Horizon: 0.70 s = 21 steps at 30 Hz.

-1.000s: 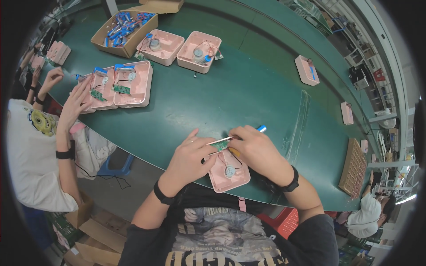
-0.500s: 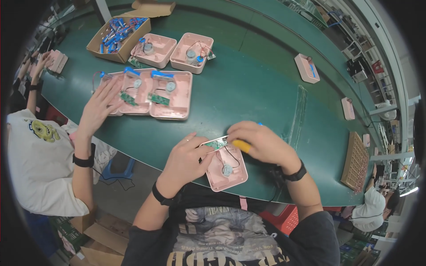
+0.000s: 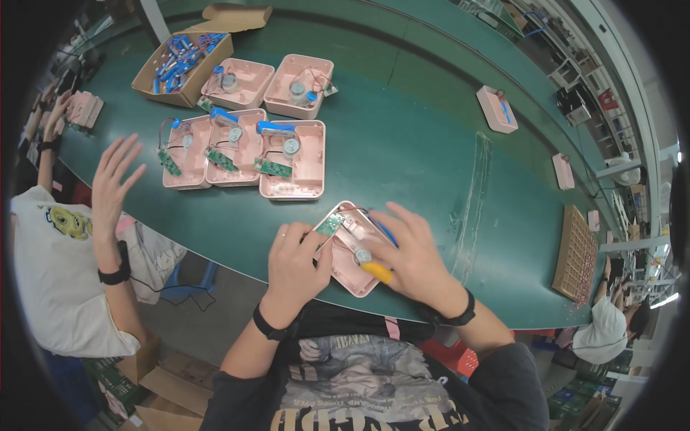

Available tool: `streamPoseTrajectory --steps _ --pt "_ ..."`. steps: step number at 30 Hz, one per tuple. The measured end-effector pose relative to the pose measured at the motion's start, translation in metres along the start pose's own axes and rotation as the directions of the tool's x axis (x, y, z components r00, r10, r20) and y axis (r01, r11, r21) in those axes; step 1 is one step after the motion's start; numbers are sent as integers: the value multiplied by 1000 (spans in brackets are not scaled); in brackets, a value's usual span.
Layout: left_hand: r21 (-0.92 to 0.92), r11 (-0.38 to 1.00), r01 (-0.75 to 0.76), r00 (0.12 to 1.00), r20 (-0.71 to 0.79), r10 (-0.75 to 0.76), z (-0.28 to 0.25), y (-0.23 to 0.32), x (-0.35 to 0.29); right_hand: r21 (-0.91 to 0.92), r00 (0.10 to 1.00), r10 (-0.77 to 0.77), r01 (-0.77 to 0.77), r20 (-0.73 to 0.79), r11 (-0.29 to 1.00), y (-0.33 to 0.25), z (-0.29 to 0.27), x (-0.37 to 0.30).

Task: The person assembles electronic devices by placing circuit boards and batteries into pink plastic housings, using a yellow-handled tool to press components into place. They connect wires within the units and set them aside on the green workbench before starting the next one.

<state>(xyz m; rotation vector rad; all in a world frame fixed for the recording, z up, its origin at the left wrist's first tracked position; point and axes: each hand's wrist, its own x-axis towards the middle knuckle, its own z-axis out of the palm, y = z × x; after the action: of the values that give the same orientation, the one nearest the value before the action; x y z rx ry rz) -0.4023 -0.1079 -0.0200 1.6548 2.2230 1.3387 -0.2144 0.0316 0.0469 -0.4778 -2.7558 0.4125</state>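
A pink plastic housing [image 3: 356, 279] lies tilted near the table edge in front of me, with a round silver part [image 3: 361, 256] and thin wires inside. My left hand [image 3: 296, 264] pinches a small green circuit board [image 3: 330, 224] over the housing's left side. My right hand [image 3: 418, 260] is over the right side, its fingers apart and its thumb side towards the round part. Something yellow [image 3: 377, 271], perhaps a thumb cover, shows at that thumb. A blue cylindrical battery [image 3: 385, 233] is partly hidden beside the right fingers; whether they grip it is unclear.
Several pink housings [image 3: 292, 192] with batteries and boards stand ahead on the left. Behind them is a cardboard box [image 3: 198, 87] of blue batteries. A co-worker's raised hand [image 3: 111, 179] is at left. A partitioned tray [image 3: 575, 255] lies far right.
The housing has turned and shifted slightly left. My right hand has moved down over it, exposing the battery. The co-worker's hand has withdrawn left from the other housings.
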Motion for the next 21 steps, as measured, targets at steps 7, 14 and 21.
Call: streamPoseTrajectory --steps 7,14,21 --pt "-84 994 68 997 -16 -70 -6 -2 -3 783 847 528 -364 53 505 35 23 -43" --pt "-373 851 369 929 126 -347 -16 -1 -1 729 664 354 -446 658 -519 -7 16 -27" --pt "-359 871 335 942 104 -320 -10 0 -4 824 731 386 -461 562 -329 4 52 -40"
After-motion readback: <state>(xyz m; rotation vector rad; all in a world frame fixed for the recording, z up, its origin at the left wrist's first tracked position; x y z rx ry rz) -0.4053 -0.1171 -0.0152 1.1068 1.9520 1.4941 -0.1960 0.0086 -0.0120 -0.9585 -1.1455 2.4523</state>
